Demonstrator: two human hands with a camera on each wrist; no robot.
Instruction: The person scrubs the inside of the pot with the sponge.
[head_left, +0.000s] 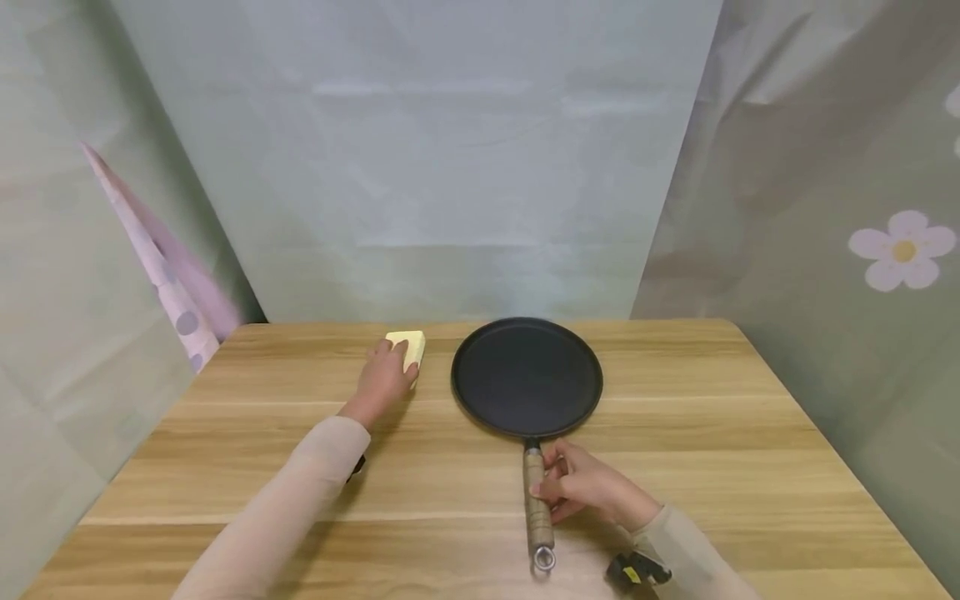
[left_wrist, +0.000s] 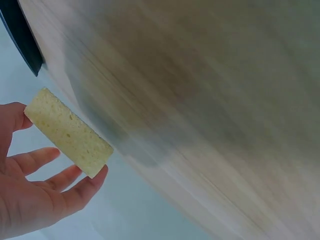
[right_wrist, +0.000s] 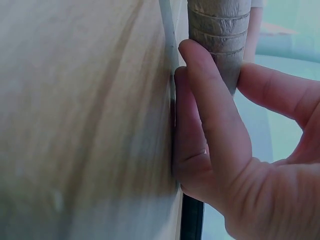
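Note:
A yellow sponge [left_wrist: 69, 132] is pinched between the thumb and fingertips of my left hand [head_left: 384, 379], near the far edge of the table. In the left wrist view its porous face shows, and the palm stays apart from it. To the right lies a flat black round pan [head_left: 527, 377] with a ribbed wooden handle [head_left: 538, 500] pointing toward me. My right hand [head_left: 588, 487] grips that handle from the right side. In the right wrist view the thumb presses one side of the handle [right_wrist: 220, 27] and the fingers curl under the other.
The wooden table [head_left: 712, 442] has its far edge just behind the pan. A pale cloth backdrop [head_left: 450, 167] hangs behind, with a flower-printed cloth [head_left: 787, 208] at the right. Dark straps show at both wrists.

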